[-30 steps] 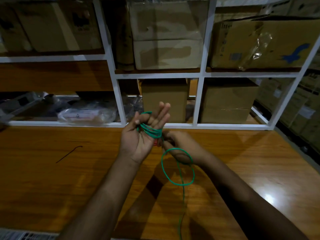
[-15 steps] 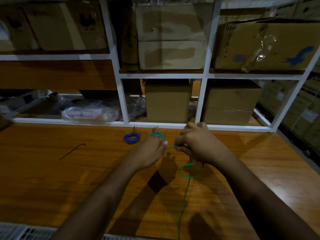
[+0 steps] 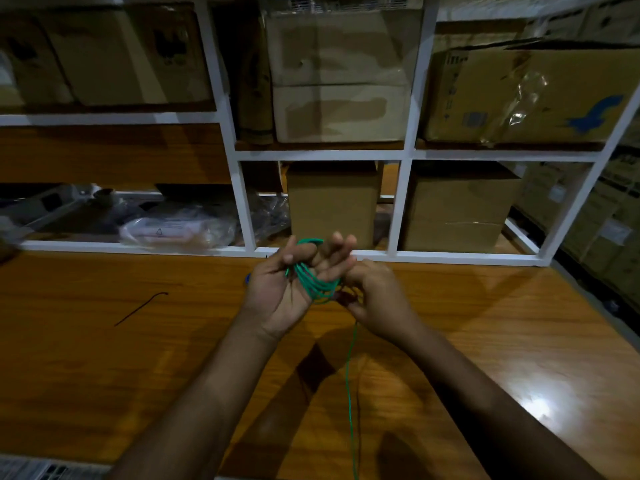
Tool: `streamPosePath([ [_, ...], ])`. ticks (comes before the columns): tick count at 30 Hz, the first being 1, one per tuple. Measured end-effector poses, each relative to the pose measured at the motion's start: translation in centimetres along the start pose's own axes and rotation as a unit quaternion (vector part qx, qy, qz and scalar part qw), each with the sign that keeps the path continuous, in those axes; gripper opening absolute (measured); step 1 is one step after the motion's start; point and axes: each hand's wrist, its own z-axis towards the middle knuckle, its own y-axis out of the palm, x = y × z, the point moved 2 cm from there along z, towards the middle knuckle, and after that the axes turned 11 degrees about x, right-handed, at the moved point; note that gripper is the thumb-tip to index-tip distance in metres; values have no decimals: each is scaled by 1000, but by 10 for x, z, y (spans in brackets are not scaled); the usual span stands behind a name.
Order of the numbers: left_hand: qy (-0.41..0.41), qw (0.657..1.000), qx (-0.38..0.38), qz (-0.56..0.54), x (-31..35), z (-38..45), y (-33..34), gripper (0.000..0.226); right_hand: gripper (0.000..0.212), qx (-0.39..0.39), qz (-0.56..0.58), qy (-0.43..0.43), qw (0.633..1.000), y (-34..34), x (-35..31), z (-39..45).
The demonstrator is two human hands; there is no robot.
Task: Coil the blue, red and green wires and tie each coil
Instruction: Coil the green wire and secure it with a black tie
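Observation:
Several turns of green wire lie wound across the palm of my left hand, which is raised palm-up over the wooden table with the thumb curled over the coil. My right hand sits just to the right of it, fingers curled round the wire where it leaves the coil. The free tail of the green wire hangs straight down from there to the bottom edge of the view. A sliver of the blue coil peeks out behind my left hand. No red wire shows plainly.
A thin black tie lies on the table to the left. White shelving with cardboard boxes and plastic bags stands along the table's far edge. More boxes are stacked at the right.
My left hand has turned palm-up again and risen, hiding most of the blue coil. The loose green loop under my right hand is gone; the tail now hangs straight.

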Motion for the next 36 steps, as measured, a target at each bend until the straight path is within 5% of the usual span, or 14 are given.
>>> streamPosePath([
  [2,44,998,49,-17,4,5,2,41,9,-41,134,88,986,10,-6,-1],
  [6,142,976,148,74,11,11,-5,45,15,-160,384,237,878,14,-13,0],
  [9,177,950,188,177,5,13,-12,41,24,-215,426,298,827,12,-12,2],
  [13,248,899,239,271,9,14,-20,32,29,-294,389,303,819,6,-9,0],
  [15,269,814,268,440,12,11,-25,36,29,-337,344,245,841,-2,-10,0],
  [19,226,587,219,746,7,7,-30,37,41,-387,238,153,877,-23,-5,8],
  [21,208,467,187,839,3,9,-31,37,33,-371,212,139,893,-29,0,12],
  [23,180,392,198,880,2,10,-33,36,14,-313,192,138,920,-35,5,15],
  [25,142,398,217,880,6,8,-36,38,22,-241,198,168,935,-39,12,16],
  [27,140,477,196,846,11,5,-39,41,28,-184,240,218,928,-39,15,13],
  [31,182,579,195,771,16,1,-35,39,24,-100,435,410,795,-17,17,3],
  [33,209,573,211,764,13,3,-32,38,22,-108,454,469,750,-6,15,-3],
  [36,256,517,236,782,7,7,-30,31,43,-136,476,498,712,6,1,-8],
])
